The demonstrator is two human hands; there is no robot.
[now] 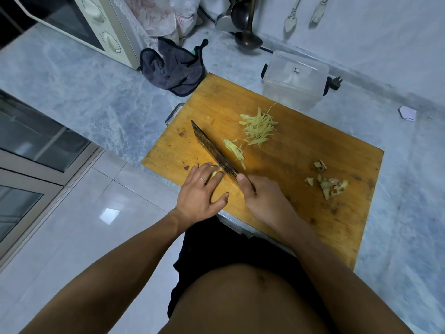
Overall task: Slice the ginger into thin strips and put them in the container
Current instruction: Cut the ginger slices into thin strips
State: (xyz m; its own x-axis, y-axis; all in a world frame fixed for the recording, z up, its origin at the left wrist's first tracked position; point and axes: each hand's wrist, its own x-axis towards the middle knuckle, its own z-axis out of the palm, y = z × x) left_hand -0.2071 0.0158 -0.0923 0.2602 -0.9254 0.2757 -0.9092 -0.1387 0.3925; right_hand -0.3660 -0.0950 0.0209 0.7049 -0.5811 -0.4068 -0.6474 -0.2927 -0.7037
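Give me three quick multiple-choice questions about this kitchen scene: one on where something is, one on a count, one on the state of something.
1. Where is the clear container?
A. On the counter past the cutting board's far edge
B. Inside the microwave
C. On the floor

2. How many heaps of ginger strips lie on the cutting board?
A. None
B. Two
C. Five

3. What is the right hand doing?
A. Hanging idle
B. Wiping the board
C. Gripping the knife

Answers: 1 A, it stands just beyond the board. 2 B, a large heap and a smaller one beside the blade. 3 C, its fingers wrap the handle.
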